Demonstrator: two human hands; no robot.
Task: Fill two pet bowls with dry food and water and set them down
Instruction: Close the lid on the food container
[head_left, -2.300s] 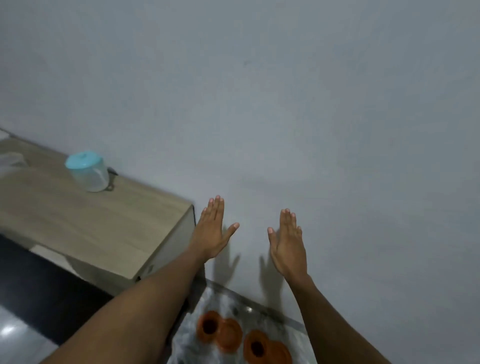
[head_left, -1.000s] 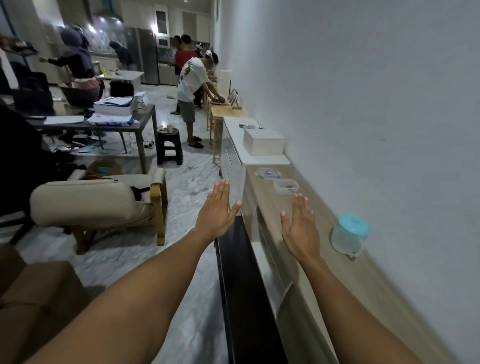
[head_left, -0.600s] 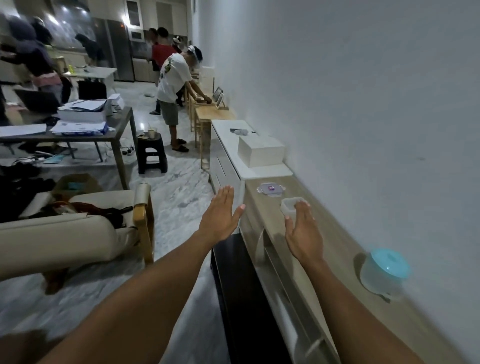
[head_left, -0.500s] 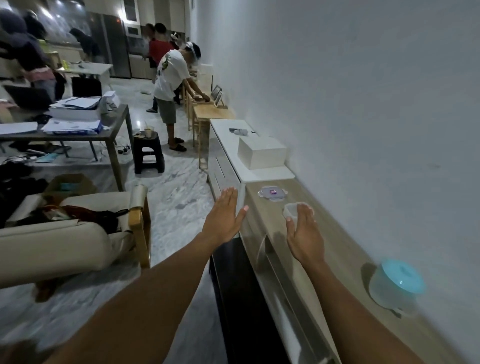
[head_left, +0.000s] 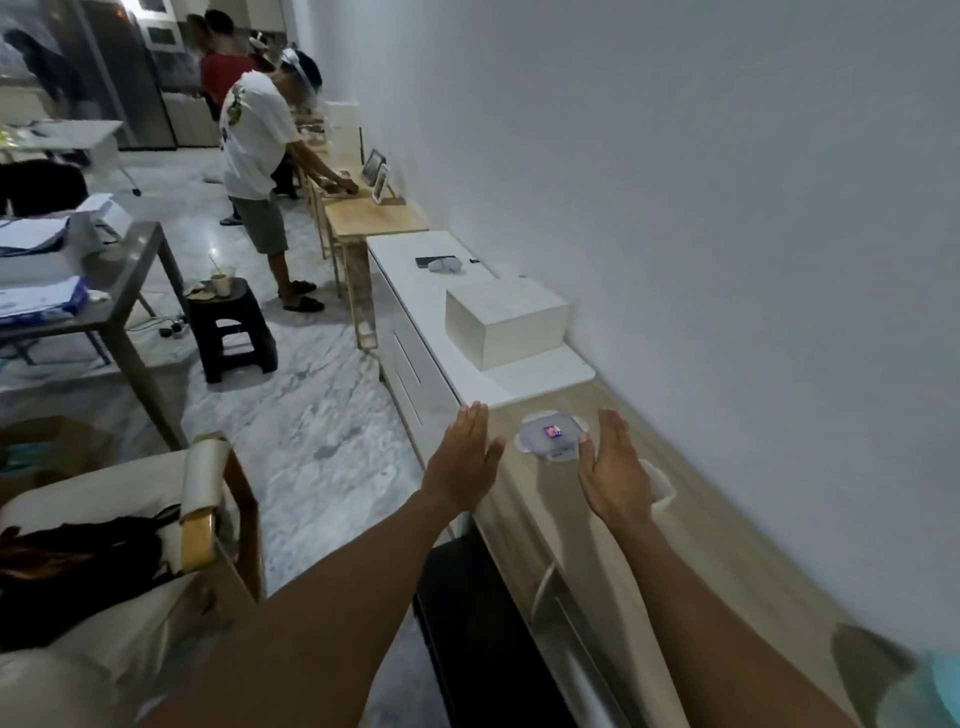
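Both my arms stretch forward over a long wooden sideboard (head_left: 524, 509) along the white wall. My left hand (head_left: 462, 460) is flat and empty above the sideboard's front edge. My right hand (head_left: 613, 470) is flat too, hovering over a small clear plastic container (head_left: 662, 486), most of which it hides. A clear snap-on lid (head_left: 549, 434) with a small purple label lies just beyond my fingertips. A blue-lidded clear jug (head_left: 943, 686) peeks in at the bottom right corner. No pet bowls are in view.
A white cabinet (head_left: 415, 291) with a white box (head_left: 504, 319) continues the sideboard. Beyond it a person in a white shirt (head_left: 257, 156) bends over a wooden table. A cream armchair (head_left: 119, 545), a black stool (head_left: 228, 330) and a grey table (head_left: 104, 306) stand on the marble floor at left.
My view swung left from the wall and orange bowls on the floor to along the sideboard. I moved closer; my right hand now covers the clear container and the blue jug slid to the frame's corner.
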